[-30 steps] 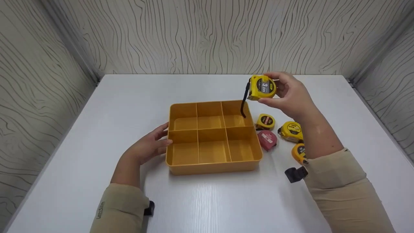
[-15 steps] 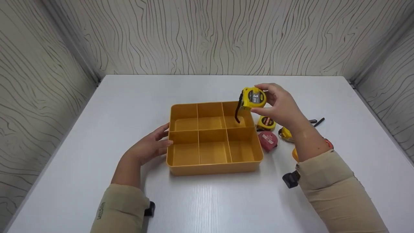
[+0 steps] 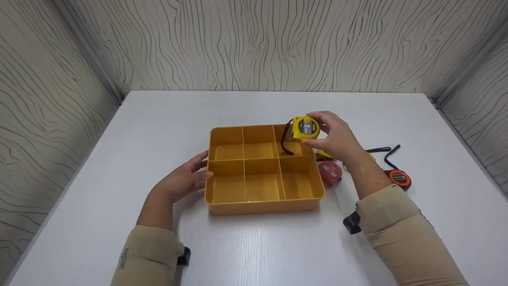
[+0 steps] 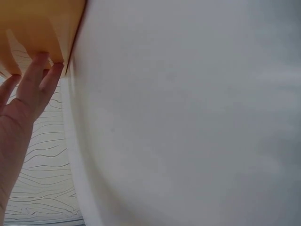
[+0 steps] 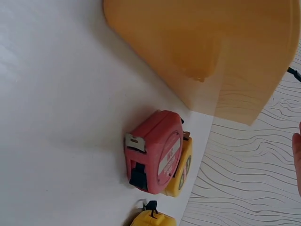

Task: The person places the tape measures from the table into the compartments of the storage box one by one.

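My right hand [image 3: 333,135] pinches a yellow tape measure [image 3: 306,128] between thumb and fingers, above the back right compartment of an orange divided box [image 3: 264,207]. A black wrist strap [image 3: 283,143] hangs from the tape measure. In the right wrist view only fingertips [image 5: 297,146] show at the edge; the tape measure's body is out of that view. Against the box's left wall rests my left hand [image 3: 180,182], its fingers fairly straight. The left wrist view shows its fingertips [image 4: 41,57] touching the outer wall.
Right of the box lie a red tape measure [image 3: 330,173], a yellow one [image 3: 324,155] and an orange-and-black one [image 3: 400,179]. Another yellow one [image 5: 153,219] shows in the right wrist view; my forearm partly covers it in the head view. Patterned walls [image 3: 254,43] enclose the white table [image 3: 254,246].
My right hand has moved left and toward me with the yellow tape measure, from beyond the box's corner to over its back right compartment. My left hand stays in place.
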The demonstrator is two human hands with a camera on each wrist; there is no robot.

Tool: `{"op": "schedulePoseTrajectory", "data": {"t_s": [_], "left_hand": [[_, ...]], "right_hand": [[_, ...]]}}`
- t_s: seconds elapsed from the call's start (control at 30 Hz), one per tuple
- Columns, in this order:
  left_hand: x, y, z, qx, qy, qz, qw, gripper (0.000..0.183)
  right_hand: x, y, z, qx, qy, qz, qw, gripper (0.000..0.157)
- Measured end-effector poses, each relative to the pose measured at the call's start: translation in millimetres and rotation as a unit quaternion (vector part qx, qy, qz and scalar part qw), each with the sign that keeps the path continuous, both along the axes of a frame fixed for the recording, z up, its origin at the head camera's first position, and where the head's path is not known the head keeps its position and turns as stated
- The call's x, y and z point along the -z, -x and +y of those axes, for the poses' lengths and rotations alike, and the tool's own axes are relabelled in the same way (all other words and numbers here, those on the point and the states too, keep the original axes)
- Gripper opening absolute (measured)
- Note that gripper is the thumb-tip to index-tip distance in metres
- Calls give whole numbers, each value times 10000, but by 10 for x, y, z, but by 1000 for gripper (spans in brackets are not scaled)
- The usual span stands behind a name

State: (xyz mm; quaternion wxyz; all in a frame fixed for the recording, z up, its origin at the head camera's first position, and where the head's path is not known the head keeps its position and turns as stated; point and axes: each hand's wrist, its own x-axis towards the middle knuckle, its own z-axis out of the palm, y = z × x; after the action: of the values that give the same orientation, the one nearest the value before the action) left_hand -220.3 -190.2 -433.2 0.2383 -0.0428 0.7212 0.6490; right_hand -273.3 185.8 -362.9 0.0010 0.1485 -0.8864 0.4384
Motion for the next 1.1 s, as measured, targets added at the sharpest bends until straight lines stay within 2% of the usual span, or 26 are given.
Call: {"op": "schedulePoseTrajectory", "data": {"t_s": [0.27, 0.57, 0.73, 0.8, 0.87, 0.97, 1.1], "left_hand": [[9, 6, -21, 26, -18, -6, 10000, 76], [21, 22, -31, 109, -133, 10, 9999, 74], [-85, -23, -16, 177, -141, -73, 9997, 80], [-92, -23, -16, 197, -108, -105, 9997, 83], [-78, -14, -18, 188, -58, -91, 9998, 85], [4, 22, -32, 142, -34, -50, 9999, 85], [-2, 16, -32, 126, -17, -42, 9999, 86]], "right_hand": [[123, 46, -15, 51, -127, -139, 9998, 64], [239, 84, -31, 155, -152, -508, 9985, 66], [297, 90, -35, 139, -14, -694, 9975, 65], [324, 92, -34, 144, 30, -774, 9969, 67], [349, 96, -31, 159, 46, -828, 9964, 68], [386, 102, -19, 157, 49, -883, 9960, 71], [427, 114, -6, 113, 44, -879, 9961, 71]]}}
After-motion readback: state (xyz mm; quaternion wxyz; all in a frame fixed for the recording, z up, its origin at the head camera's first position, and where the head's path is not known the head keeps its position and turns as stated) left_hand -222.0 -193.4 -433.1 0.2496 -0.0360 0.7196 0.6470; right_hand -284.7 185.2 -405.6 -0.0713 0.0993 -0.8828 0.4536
